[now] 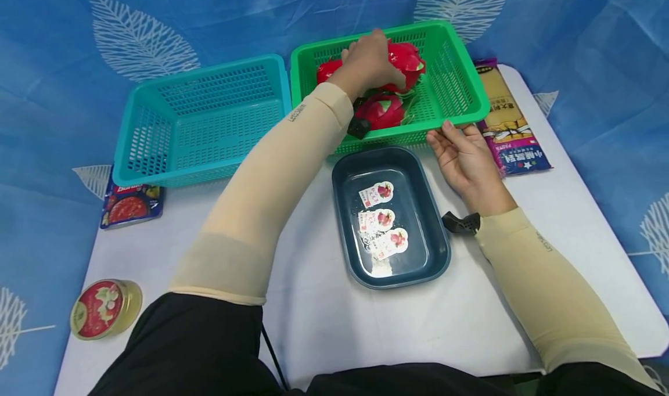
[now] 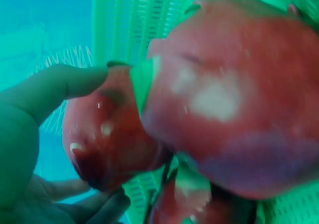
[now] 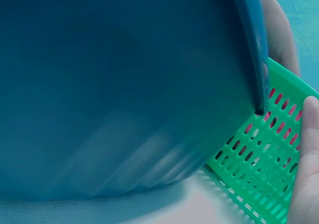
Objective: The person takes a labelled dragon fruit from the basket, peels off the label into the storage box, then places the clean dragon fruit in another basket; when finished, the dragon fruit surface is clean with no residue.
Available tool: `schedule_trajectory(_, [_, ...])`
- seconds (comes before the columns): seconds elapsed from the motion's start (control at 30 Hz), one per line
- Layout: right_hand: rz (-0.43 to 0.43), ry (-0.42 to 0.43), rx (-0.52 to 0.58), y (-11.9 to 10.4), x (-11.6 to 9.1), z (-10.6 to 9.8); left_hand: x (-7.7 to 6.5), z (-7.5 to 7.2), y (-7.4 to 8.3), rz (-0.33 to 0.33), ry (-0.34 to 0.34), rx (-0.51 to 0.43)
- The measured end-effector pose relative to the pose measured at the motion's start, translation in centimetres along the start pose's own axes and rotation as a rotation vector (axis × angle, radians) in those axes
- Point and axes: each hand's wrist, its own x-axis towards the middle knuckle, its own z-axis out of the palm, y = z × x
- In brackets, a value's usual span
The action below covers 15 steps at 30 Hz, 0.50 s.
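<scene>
My left hand [image 1: 372,64] reaches down into the green basket [image 1: 473,103]. It grips a dragon fruit [image 1: 406,65], and in the left wrist view its thumb and fingers lie on opposite sides of a red fruit [image 2: 112,129]. Two more dragon fruits are close by: one [image 1: 380,111] near the front wall, another [image 1: 328,69] partly hidden behind the hand. My right hand [image 1: 467,161], palm up, holds the basket's front rim near the right corner. In the right wrist view, part of this hand [image 3: 308,159] shows against the slotted wall.
A dark blue tray [image 1: 342,222] holding several dragon fruit stickers [image 1: 377,219] stands before the green basket. Left of it sits a teal basket [image 1: 201,178]. A pasta bag [image 1: 512,117] lies at the right, a red-and-blue packet [image 1: 130,205] and a round tin [image 1: 104,309] at the left.
</scene>
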Motion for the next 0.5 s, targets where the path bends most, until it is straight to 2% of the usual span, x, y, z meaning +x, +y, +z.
schedule_trajectory(0.1, [-0.006, 0.011, -0.011, 0.1, 0.0, 0.2, -0.3, -0.6, -0.8, 0.009, -0.019, -0.043])
schedule_trajectory(0.3, [-0.005, 0.023, -0.03, 0.0, -0.1, 0.2, -0.8, -1.2, -2.0, 0.021, -0.036, -0.072])
schedule_trajectory(0.5, [0.002, 0.009, -0.033, 0.1, -0.1, 0.4, -0.2, -1.6, -2.3, 0.064, -0.068, -0.098])
